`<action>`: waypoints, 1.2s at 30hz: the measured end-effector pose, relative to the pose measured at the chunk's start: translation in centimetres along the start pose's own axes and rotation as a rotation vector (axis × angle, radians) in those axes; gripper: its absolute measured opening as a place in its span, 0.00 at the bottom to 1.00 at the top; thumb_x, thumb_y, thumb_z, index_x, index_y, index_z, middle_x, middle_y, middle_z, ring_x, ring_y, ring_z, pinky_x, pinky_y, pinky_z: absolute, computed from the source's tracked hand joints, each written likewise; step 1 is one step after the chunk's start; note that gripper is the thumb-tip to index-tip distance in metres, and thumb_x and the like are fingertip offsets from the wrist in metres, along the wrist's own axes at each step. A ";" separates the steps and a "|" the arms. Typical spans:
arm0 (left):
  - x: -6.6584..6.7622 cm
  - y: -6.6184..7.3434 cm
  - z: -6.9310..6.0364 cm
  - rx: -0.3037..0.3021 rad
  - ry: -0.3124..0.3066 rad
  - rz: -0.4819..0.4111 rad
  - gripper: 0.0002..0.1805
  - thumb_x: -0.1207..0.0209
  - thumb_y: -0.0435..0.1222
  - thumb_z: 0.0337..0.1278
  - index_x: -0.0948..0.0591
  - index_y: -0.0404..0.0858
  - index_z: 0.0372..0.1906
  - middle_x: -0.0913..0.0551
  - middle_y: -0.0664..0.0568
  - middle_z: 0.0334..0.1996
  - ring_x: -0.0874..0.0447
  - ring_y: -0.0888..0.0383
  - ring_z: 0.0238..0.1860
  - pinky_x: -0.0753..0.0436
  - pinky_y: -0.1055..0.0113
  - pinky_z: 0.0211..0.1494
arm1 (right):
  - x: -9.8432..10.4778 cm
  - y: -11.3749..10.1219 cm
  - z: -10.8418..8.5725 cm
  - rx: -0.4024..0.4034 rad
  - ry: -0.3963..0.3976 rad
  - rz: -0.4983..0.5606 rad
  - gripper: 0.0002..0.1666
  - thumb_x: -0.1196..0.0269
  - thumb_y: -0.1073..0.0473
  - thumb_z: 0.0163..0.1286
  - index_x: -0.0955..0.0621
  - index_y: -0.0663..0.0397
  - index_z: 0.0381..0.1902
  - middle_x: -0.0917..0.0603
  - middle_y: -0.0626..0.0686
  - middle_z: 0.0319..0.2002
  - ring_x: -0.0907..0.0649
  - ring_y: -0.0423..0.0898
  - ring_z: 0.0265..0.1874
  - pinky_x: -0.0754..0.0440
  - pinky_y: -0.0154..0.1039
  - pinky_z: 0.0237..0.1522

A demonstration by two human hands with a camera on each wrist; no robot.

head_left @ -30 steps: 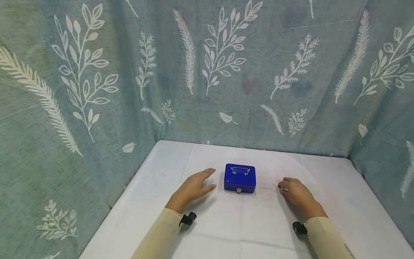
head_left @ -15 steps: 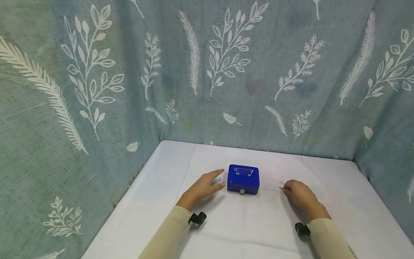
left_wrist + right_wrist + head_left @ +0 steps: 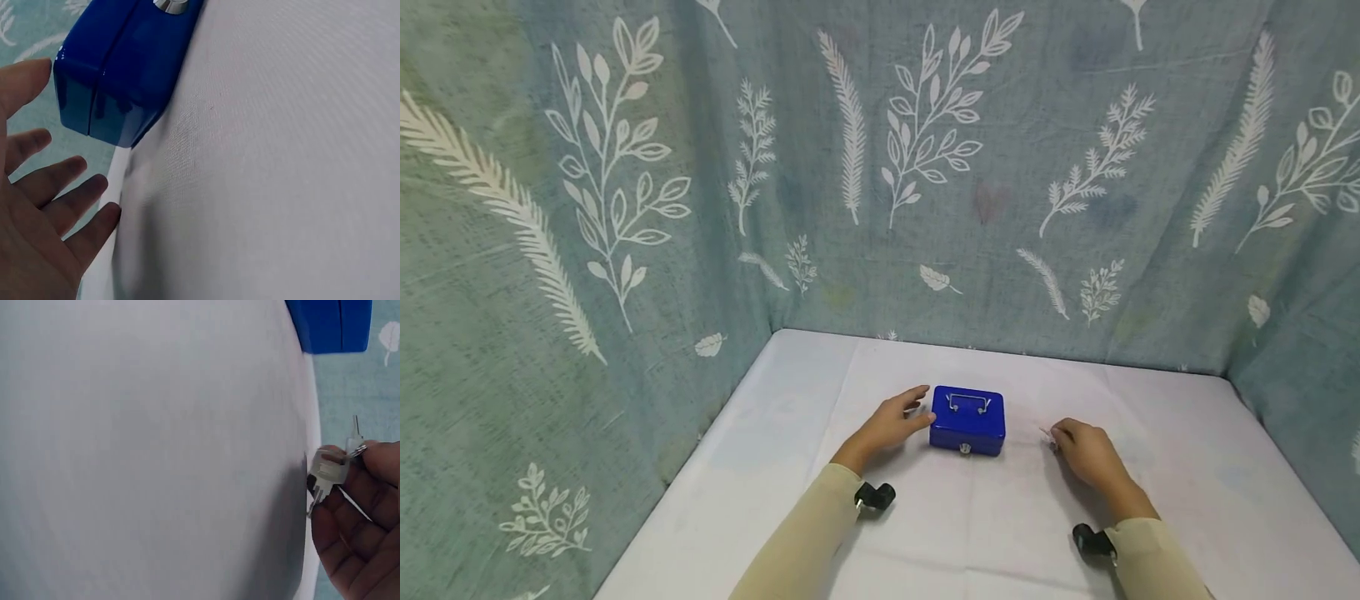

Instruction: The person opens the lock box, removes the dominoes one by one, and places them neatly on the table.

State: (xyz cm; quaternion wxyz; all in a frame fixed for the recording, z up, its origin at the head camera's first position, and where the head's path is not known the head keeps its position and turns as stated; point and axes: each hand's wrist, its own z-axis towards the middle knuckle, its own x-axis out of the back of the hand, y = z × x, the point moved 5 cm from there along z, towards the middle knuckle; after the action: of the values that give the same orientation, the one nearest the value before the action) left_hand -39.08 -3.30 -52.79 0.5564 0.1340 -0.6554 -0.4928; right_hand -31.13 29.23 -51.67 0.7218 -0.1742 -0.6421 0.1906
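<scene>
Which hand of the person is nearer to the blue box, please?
Left. The left hand is just beside the left end of the blue box, fingers spread; contact is unclear. The right hand is farther off, right of the box, holding small keys.

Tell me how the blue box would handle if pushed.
The blue box looks stiff, given its straight edges. Its glossy sides may be slippery. Sitting low and flat on the white cloth, it would probably slide, not tip.
</scene>
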 end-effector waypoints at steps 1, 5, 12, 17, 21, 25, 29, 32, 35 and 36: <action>-0.1 0.1 0.1 0.007 -0.002 -0.018 0.38 0.42 0.53 0.64 0.37 0.44 0.74 0.31 0.49 0.68 0.31 0.47 0.65 0.30 0.51 0.65 | 0.0 -0.1 -0.1 -0.004 0.007 0.020 0.13 0.44 0.59 0.73 0.18 0.64 0.43 0.16 0.51 0.32 0.19 0.50 0.35 0.21 0.53 0.40; -0.2 0.1 0.5 0.035 -0.006 -0.084 0.38 0.41 0.52 0.63 0.37 0.43 0.74 0.31 0.48 0.68 0.32 0.47 0.66 0.30 0.51 0.65 | -0.7 -0.7 -0.4 -0.045 0.013 0.109 0.14 0.44 0.57 0.74 0.18 0.62 0.44 0.18 0.49 0.29 0.21 0.46 0.29 0.22 0.46 0.33; -0.3 -0.3 1.2 0.029 -0.014 -0.154 0.38 0.40 0.50 0.63 0.38 0.43 0.74 0.31 0.50 0.68 0.32 0.50 0.67 0.31 0.53 0.66 | -2.0 -1.8 -0.8 -0.069 -0.002 0.222 0.13 0.45 0.55 0.74 0.18 0.58 0.42 0.20 0.47 0.25 0.23 0.44 0.25 0.26 0.40 0.28; -0.6 -0.3 1.1 0.011 -0.038 -0.220 0.40 0.38 0.47 0.61 0.40 0.46 0.75 0.35 0.50 0.71 0.36 0.49 0.69 0.35 0.53 0.69 | -2.4 -2.6 -1.3 -0.043 -0.002 0.208 0.12 0.43 0.54 0.73 0.16 0.54 0.41 0.20 0.44 0.25 0.23 0.43 0.26 0.26 0.40 0.31; -0.9 0.1 0.8 -0.023 -0.072 -0.262 0.41 0.40 0.43 0.64 0.45 0.45 0.77 0.41 0.47 0.73 0.42 0.47 0.72 0.40 0.54 0.71 | -2.6 -3.1 -1.5 -0.036 -0.002 0.203 0.12 0.43 0.55 0.73 0.16 0.54 0.42 0.19 0.44 0.27 0.23 0.43 0.29 0.25 0.41 0.34; -0.9 0.5 0.8 -0.084 -0.099 -0.311 0.39 0.43 0.37 0.66 0.48 0.37 0.77 0.42 0.39 0.73 0.43 0.42 0.71 0.42 0.51 0.72 | -2.8 -3.4 -1.5 -0.043 -0.019 0.236 0.11 0.43 0.58 0.72 0.16 0.56 0.42 0.18 0.45 0.29 0.22 0.43 0.30 0.24 0.41 0.34; -1.0 0.0 0.9 -0.071 -0.122 -0.369 0.40 0.43 0.34 0.66 0.50 0.36 0.77 0.44 0.37 0.73 0.45 0.41 0.72 0.45 0.49 0.72 | -3.3 -3.5 -1.7 -0.043 -0.028 0.305 0.09 0.43 0.64 0.68 0.17 0.57 0.41 0.18 0.46 0.27 0.22 0.43 0.28 0.23 0.39 0.31; -1.2 -0.7 1.2 -0.032 -0.120 -0.392 0.41 0.42 0.35 0.65 0.50 0.39 0.77 0.45 0.40 0.74 0.47 0.43 0.73 0.46 0.51 0.73 | -3.4 -3.7 -1.9 -0.032 -0.023 0.327 0.10 0.44 0.66 0.67 0.18 0.58 0.42 0.19 0.46 0.26 0.21 0.43 0.27 0.23 0.39 0.30; -1.4 -0.8 1.6 -0.009 -0.136 -0.394 0.42 0.41 0.36 0.64 0.50 0.43 0.78 0.45 0.43 0.74 0.48 0.46 0.73 0.46 0.51 0.73 | -3.3 -4.0 -2.0 -0.035 -0.026 0.328 0.12 0.45 0.66 0.66 0.18 0.58 0.44 0.20 0.46 0.25 0.23 0.42 0.25 0.24 0.38 0.29; -1.5 -0.8 1.6 0.001 -0.143 -0.387 0.43 0.40 0.37 0.63 0.50 0.44 0.78 0.44 0.44 0.74 0.47 0.46 0.73 0.46 0.51 0.73 | -3.3 -4.1 -2.0 -0.036 -0.032 0.330 0.13 0.46 0.66 0.66 0.18 0.58 0.45 0.21 0.46 0.25 0.23 0.43 0.25 0.25 0.38 0.28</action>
State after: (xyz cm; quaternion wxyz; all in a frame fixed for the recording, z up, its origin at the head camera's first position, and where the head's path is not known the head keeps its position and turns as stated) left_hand -40.27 -1.78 -54.13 0.4031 0.2224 -0.6555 -0.5987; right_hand -29.29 24.00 -52.70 0.6672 -0.2873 -0.6193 0.2979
